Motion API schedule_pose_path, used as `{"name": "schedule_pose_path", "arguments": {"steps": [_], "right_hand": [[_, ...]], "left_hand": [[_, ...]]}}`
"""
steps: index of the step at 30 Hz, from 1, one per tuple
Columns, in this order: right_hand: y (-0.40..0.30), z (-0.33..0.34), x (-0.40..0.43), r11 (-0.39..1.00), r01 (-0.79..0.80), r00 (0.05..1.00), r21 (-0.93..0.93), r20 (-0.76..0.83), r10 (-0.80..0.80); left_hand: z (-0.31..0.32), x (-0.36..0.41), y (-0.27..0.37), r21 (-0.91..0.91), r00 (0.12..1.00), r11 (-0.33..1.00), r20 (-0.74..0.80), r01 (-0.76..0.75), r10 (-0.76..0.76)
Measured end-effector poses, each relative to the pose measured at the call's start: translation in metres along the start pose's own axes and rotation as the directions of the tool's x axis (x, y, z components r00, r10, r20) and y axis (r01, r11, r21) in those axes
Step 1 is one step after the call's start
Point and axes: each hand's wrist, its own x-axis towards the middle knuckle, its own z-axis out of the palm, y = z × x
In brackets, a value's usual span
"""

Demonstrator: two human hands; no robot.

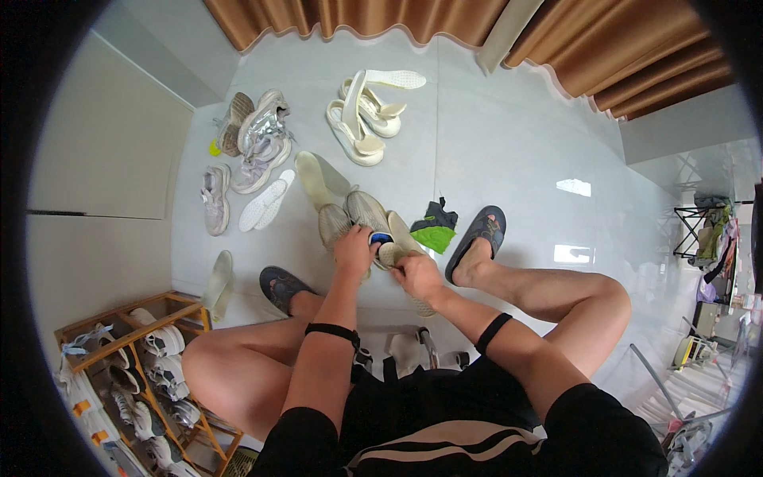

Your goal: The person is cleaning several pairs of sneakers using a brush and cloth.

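Observation:
Low between the feet, my left hand [354,253] grips the side of a light mesh shoe [365,210] near its opening, where blue lining shows. My right hand [415,274] pinches a pale insole [391,254] at that same opening; how far it reaches inside is hidden. Another mesh shoe [334,225] lies against the left side of the held one. A longer pale insole [404,231] rests along the right side, partly behind my right hand. Beyond the shoes lies a separate translucent insole [312,177]. A black and green cloth [436,228] is on the floor to the right.
Cream shoes [355,140] with insoles lie farther forward. Several sneakers [260,140] and white perforated insoles [266,201] are at the left. A wooden shoe rack [137,337] stands lower left. Slippered feet flank the shoes; brown curtains [369,18] hang ahead, and a stool base [426,346] is beneath me.

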Motion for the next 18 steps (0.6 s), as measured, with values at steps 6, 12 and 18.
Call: {"name": "schedule_pose_path", "arguments": {"steps": [6, 12, 18], "right_hand": [[-0.009, 0.031, 0.028, 0.972, -0.123, 0.983, -0.202, 0.109, 0.147], [0.006, 0.036, 0.062, 0.904, 0.002, 0.942, -0.427, 0.305, 0.143], [-0.029, 0.032, 0.002, 0.871, 0.006, 0.996, -0.491, 0.077, 0.037]], "left_hand": [[0.026, 0.008, -0.014, -0.14, 0.998, 0.988, 0.039, 0.062, -0.057], [0.041, 0.002, 0.006, -0.297, 0.994, 0.955, 0.105, 0.024, 0.008], [0.039, -0.011, -0.008, -0.374, 0.979, 0.905, 0.06, 0.202, -0.194]]}}
